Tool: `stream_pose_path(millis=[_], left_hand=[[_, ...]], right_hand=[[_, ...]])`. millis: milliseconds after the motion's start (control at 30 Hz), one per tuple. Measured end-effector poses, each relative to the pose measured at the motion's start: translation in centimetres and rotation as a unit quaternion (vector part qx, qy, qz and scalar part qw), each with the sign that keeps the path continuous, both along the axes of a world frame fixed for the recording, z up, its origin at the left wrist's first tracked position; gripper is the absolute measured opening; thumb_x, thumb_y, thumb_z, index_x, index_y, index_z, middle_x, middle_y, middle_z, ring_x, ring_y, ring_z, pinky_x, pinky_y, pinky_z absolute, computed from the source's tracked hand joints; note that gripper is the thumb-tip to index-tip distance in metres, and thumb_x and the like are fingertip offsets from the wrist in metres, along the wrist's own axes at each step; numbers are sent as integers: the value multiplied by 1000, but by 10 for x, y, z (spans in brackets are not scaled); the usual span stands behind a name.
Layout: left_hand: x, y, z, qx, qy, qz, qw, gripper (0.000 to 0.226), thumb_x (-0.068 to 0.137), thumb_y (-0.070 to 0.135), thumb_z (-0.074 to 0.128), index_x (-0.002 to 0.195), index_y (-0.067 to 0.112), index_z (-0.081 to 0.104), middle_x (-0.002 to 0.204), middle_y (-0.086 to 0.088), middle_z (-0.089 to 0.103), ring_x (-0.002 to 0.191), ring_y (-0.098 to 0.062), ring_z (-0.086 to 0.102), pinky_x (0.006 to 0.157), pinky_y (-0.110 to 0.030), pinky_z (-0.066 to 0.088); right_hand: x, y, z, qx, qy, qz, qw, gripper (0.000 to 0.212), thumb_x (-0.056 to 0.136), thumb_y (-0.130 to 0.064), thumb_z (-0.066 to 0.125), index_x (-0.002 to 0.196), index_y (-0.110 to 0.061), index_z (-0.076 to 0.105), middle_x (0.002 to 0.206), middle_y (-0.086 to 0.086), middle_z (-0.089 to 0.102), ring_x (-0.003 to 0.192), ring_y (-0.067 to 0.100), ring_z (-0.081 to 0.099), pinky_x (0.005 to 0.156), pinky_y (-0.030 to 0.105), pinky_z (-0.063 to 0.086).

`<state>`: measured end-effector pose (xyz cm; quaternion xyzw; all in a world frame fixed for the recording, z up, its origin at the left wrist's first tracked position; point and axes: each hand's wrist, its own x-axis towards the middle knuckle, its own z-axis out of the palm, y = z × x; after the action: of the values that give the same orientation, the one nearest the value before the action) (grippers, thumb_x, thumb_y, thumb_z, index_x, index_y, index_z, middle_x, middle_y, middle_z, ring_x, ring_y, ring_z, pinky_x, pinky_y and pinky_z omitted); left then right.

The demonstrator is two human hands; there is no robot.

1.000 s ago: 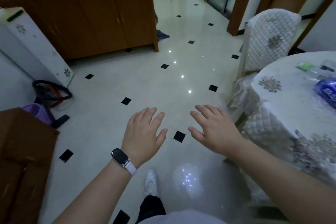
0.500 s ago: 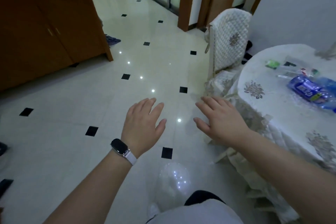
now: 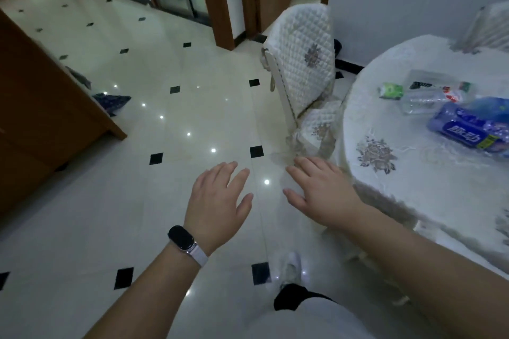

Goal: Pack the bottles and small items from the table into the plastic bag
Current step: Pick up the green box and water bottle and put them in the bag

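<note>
A round table with a white embroidered cloth stands at the right. On it lie a blue-labelled bottle, a clear bottle with a red and white label, a small green packet and a clear plastic piece behind them. My left hand, with a black watch on the wrist, is held out over the floor, palm down, fingers apart and empty. My right hand hovers beside it, just left of the table's edge, also spread and empty. I cannot make out a plastic bag with certainty.
A chair with a quilted white cover stands left of the table, close to my right hand. A brown wooden cabinet fills the left side, with a dark cloth by its foot. The floor is glossy tile with black diamonds. My foot shows below.
The view has swung to the right: the table and its bottles have come further into view and the cabinet has slid left. Both hands keep the same spread, empty pose.
</note>
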<state>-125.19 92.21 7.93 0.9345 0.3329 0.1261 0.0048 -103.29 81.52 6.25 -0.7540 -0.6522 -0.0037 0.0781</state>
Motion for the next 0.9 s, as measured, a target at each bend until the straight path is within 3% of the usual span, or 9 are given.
stream_pose_path(millis=[267,500,633,900], left_hand=[[138,100,20,25,-27,-104,994,45,88,40,51,121,13,64,125,-12,61,115,-33,57,94,-46,46],[219,160,12,12,-45,-206,978,43,84,38,59,119,14,64,122,-12,62,112,-31,57,93,-43,46],[262,203,1,-2,-50,-269,962,42,82,35,63,118,13,64,122,-13,63,109,-34,59,89,-46,49],[343,299,-3,-31,-54,-405,912,44,85,39,52,120,15,64,124,-10,61,113,-30,57,93,-43,45]], right_hand=[[116,60,27,10,-17,-82,996,55,89,-54,39,121,-15,63,129,8,61,117,30,56,97,43,44],[170,81,29,16,-32,-189,981,48,88,-50,47,116,-16,65,122,7,63,110,30,59,92,41,47],[188,101,23,-16,-45,-262,964,48,91,-52,45,119,-17,63,126,7,62,114,29,57,93,41,46],[201,166,33,-59,-37,-417,906,52,90,-54,44,125,-19,60,134,7,59,121,29,55,98,42,44]])
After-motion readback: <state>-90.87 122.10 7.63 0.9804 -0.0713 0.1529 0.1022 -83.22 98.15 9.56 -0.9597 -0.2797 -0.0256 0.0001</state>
